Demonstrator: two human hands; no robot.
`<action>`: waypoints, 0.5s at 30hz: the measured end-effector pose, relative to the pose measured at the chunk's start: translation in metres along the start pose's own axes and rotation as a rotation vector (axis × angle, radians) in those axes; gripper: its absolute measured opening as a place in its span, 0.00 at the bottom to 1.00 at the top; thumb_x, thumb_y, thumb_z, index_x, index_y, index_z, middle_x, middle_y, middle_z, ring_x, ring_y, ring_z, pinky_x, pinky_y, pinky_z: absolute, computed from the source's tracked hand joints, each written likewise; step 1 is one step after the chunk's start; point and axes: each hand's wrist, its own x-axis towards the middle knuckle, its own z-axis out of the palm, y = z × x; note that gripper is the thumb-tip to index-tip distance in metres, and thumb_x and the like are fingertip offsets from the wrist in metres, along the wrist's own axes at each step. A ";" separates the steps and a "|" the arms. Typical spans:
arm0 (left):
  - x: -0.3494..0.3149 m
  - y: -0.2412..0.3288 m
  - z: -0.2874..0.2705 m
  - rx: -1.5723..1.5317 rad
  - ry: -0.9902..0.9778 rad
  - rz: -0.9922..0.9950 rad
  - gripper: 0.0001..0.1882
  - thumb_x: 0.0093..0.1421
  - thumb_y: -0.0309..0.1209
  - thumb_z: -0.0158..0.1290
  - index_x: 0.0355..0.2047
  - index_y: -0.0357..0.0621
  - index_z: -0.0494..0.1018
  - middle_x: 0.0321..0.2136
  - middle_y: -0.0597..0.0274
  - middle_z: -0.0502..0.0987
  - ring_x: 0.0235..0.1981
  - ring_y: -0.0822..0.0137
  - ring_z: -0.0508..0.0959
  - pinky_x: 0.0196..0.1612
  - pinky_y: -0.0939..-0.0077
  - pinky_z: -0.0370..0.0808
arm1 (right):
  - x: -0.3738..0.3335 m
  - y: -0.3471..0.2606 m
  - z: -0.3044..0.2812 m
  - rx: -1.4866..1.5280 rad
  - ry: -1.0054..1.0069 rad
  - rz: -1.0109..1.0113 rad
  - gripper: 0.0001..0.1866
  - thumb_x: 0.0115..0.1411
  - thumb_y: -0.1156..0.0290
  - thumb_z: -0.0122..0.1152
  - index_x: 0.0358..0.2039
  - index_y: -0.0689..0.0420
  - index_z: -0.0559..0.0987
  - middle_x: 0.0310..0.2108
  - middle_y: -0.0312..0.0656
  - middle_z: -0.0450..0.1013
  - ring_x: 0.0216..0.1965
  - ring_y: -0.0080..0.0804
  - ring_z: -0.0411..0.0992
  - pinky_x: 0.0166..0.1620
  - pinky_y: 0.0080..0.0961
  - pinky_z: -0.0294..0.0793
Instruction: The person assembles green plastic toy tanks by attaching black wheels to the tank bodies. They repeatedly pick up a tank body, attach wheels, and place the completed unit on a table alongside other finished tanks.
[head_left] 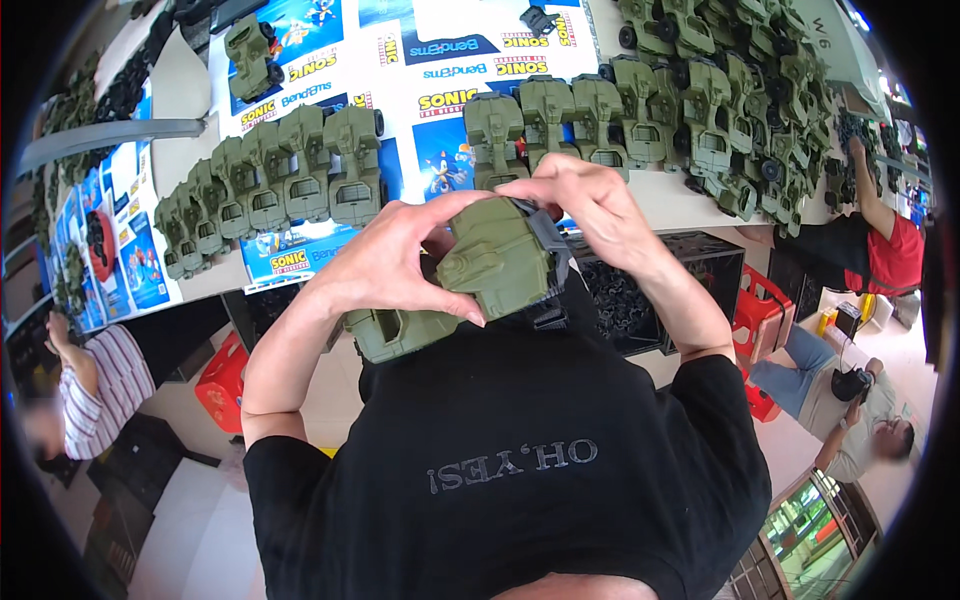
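An olive-green toy vehicle [497,250] is held up close to my chest, above the table's near edge. My left hand [400,250] grips its left side, with the thumb on the near face and the fingers behind it. On the far right corner rest the bent fingers of my right hand [580,195], beside a dark grey part [545,232] along the vehicle's edge. What the right fingertips pinch is hidden. Part of the vehicle's green body [395,333] shows below my left hand.
A curved row of green toy vehicles [290,165] stands at left, more [545,115] ahead, and a dense pile [735,110] at right. A single vehicle [250,58] and a small black part [540,20] lie farther off. Red stools [222,382] flank me; other people work or sit nearby.
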 end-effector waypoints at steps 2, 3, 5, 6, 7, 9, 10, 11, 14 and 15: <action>0.003 0.001 0.001 0.070 -0.020 -0.023 0.48 0.34 0.42 0.72 0.55 0.41 0.63 0.33 0.52 0.78 0.29 0.62 0.80 0.34 0.69 0.75 | 0.002 0.008 0.018 0.234 0.152 0.080 0.25 0.67 0.55 0.43 0.35 0.65 0.80 0.26 0.33 0.68 0.38 0.23 0.68 0.45 0.23 0.68; 0.004 0.003 0.002 0.066 -0.015 -0.034 0.49 0.33 0.43 0.72 0.55 0.41 0.63 0.33 0.52 0.78 0.29 0.62 0.80 0.33 0.69 0.74 | 0.003 0.010 0.013 0.264 0.085 0.153 0.28 0.68 0.50 0.37 0.37 0.64 0.77 0.35 0.37 0.70 0.44 0.25 0.67 0.50 0.24 0.66; 0.006 0.011 0.001 0.105 -0.049 -0.074 0.51 0.32 0.46 0.72 0.55 0.40 0.62 0.35 0.49 0.78 0.35 0.57 0.80 0.40 0.66 0.74 | 0.006 0.014 0.019 0.138 0.126 0.041 0.30 0.68 0.48 0.34 0.44 0.63 0.73 0.42 0.42 0.68 0.48 0.27 0.65 0.54 0.26 0.63; 0.004 0.009 0.005 0.128 -0.043 -0.024 0.51 0.31 0.46 0.72 0.55 0.39 0.62 0.36 0.48 0.78 0.37 0.55 0.79 0.42 0.65 0.74 | 0.006 0.016 0.022 0.078 0.144 -0.015 0.31 0.68 0.47 0.32 0.47 0.63 0.71 0.46 0.44 0.67 0.50 0.28 0.64 0.55 0.26 0.61; 0.001 0.006 0.009 0.150 -0.036 0.025 0.52 0.31 0.46 0.72 0.55 0.39 0.62 0.36 0.48 0.77 0.39 0.54 0.79 0.44 0.64 0.73 | 0.003 0.016 0.020 0.020 -0.006 0.050 0.36 0.66 0.42 0.28 0.56 0.62 0.63 0.56 0.49 0.60 0.57 0.32 0.59 0.60 0.28 0.55; -0.001 0.010 0.009 0.149 -0.167 -0.086 0.52 0.31 0.46 0.72 0.55 0.36 0.61 0.39 0.45 0.77 0.44 0.49 0.77 0.50 0.62 0.71 | -0.003 0.023 0.025 0.117 -0.159 0.260 0.42 0.63 0.36 0.20 0.57 0.61 0.64 0.56 0.48 0.60 0.58 0.34 0.58 0.60 0.33 0.56; -0.001 0.011 0.010 0.162 -0.200 -0.133 0.51 0.32 0.46 0.71 0.54 0.36 0.61 0.40 0.45 0.76 0.44 0.49 0.77 0.49 0.62 0.72 | -0.006 0.028 0.028 0.168 -0.233 0.365 0.46 0.61 0.33 0.16 0.57 0.61 0.64 0.57 0.47 0.61 0.59 0.35 0.58 0.61 0.35 0.57; 0.000 0.012 0.013 0.175 -0.234 -0.179 0.50 0.33 0.46 0.71 0.54 0.35 0.61 0.41 0.45 0.76 0.44 0.49 0.77 0.49 0.62 0.72 | -0.009 0.032 0.029 0.247 -0.235 0.453 0.46 0.60 0.33 0.18 0.58 0.61 0.65 0.56 0.46 0.63 0.60 0.35 0.58 0.63 0.33 0.54; 0.003 0.018 0.018 0.190 -0.278 -0.242 0.50 0.32 0.45 0.72 0.53 0.36 0.61 0.43 0.45 0.75 0.44 0.47 0.76 0.48 0.62 0.72 | -0.012 0.026 0.040 0.607 -0.067 0.638 0.42 0.64 0.37 0.24 0.54 0.64 0.69 0.55 0.47 0.65 0.56 0.32 0.61 0.61 0.28 0.55; 0.004 0.019 0.018 0.196 -0.281 -0.248 0.50 0.31 0.44 0.73 0.53 0.36 0.61 0.44 0.45 0.74 0.44 0.47 0.76 0.48 0.63 0.72 | -0.015 0.033 0.047 0.581 -0.009 0.544 0.39 0.66 0.40 0.25 0.49 0.64 0.73 0.49 0.45 0.70 0.53 0.30 0.64 0.59 0.27 0.58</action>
